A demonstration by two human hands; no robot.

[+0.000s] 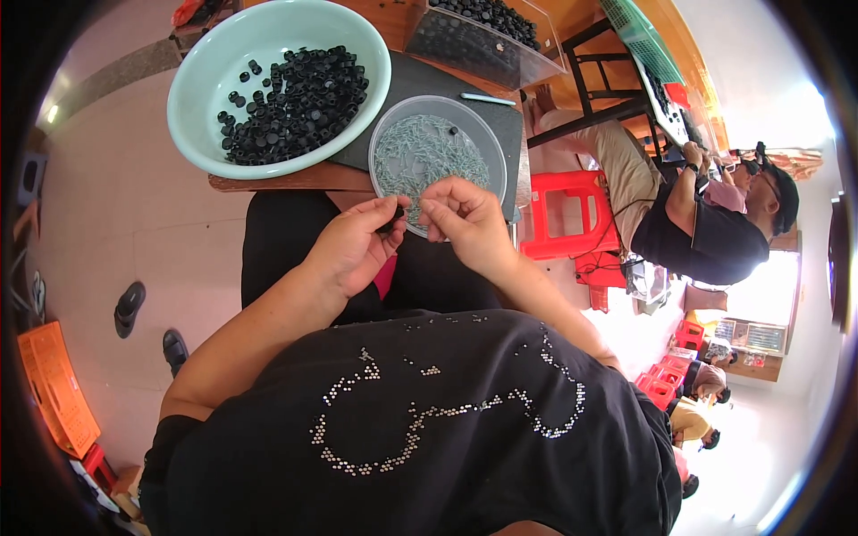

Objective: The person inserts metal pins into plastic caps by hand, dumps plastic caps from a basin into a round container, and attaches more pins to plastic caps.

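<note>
Gripping a small black cap (394, 217) between thumb and fingers of the left hand (353, 241), at the near rim of a translucent tub (483, 132) of thin metal screws (420, 150); too covered to tell its facing or long axis. Just right of it, pinching thumb to forefinger with the right hand (465, 219), with anything between too small to tell.

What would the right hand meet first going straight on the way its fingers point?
Most likely the left hand, with its small black piece, just ahead of the right hand; exact depth is unclear.
</note>
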